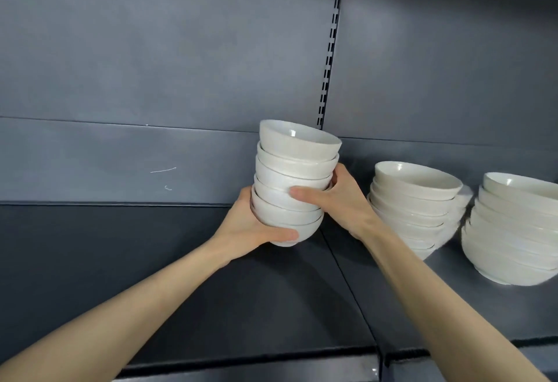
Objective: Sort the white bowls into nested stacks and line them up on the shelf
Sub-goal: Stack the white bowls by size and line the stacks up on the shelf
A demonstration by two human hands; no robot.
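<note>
Two hands: left hand point(256, 227) cups the base, right hand point(338, 200) grips the side — both hold the nested stack point(290, 170).
Stack place: at the shelf point(211, 276), left of second stack point(416, 200) and third stack point(513, 230).

The rightmost stack point(513, 230) was cut off by the edge at three o'clock, and the fingers of the left hand point(250, 227) were hidden behind the held stack point(290, 164).
</note>
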